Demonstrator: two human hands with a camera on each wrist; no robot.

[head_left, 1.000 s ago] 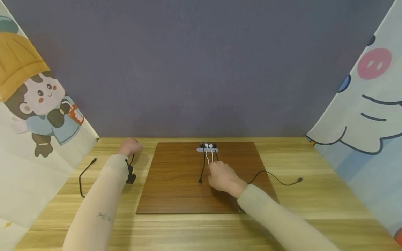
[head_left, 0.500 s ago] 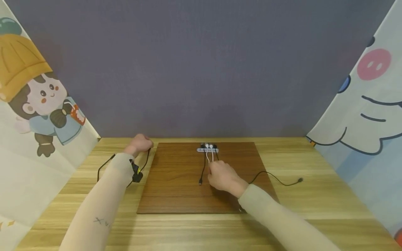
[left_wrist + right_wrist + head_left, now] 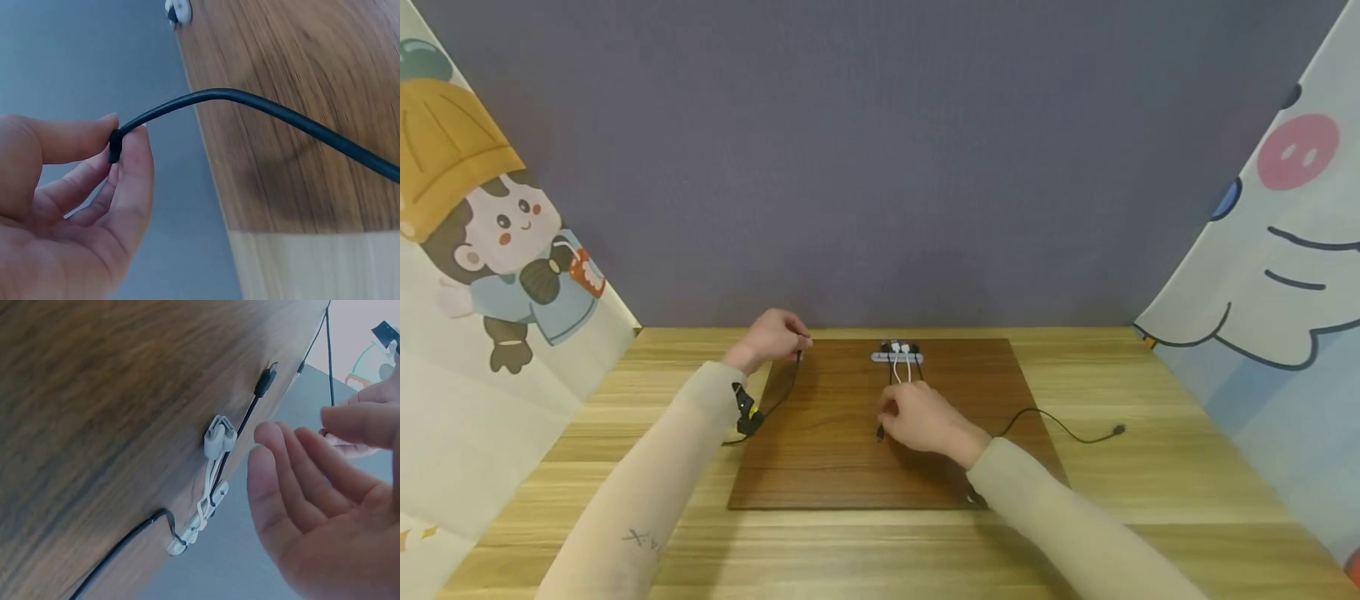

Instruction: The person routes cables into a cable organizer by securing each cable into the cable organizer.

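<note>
My left hand point(image 3: 775, 337) pinches a black cable point(image 3: 262, 103) near its end between thumb and fingertips, above the back left corner of the brown board point(image 3: 827, 450). The cable arcs away over the board toward the wrist. At the board's back edge sits a white cable clip strip point(image 3: 880, 357) with black and white cables in it. My right hand point(image 3: 325, 500) holds nothing; its fingers are loosely bent beside two white cable plugs point(image 3: 219, 437) lying on the board. Beyond those lies a black cable plug point(image 3: 265, 380).
Right of the board, another black cable point(image 3: 1063, 429) stretches over the light wooden table point(image 3: 1150, 483). A grey partition point(image 3: 880, 167) rises behind the table. Cartoon-printed panels point(image 3: 512, 275) stand at both sides.
My left hand has moved right from the bare table to the board's back left corner, drawing the black cable along. My right hand's fingers have loosened and shifted slightly left near the white cables.
</note>
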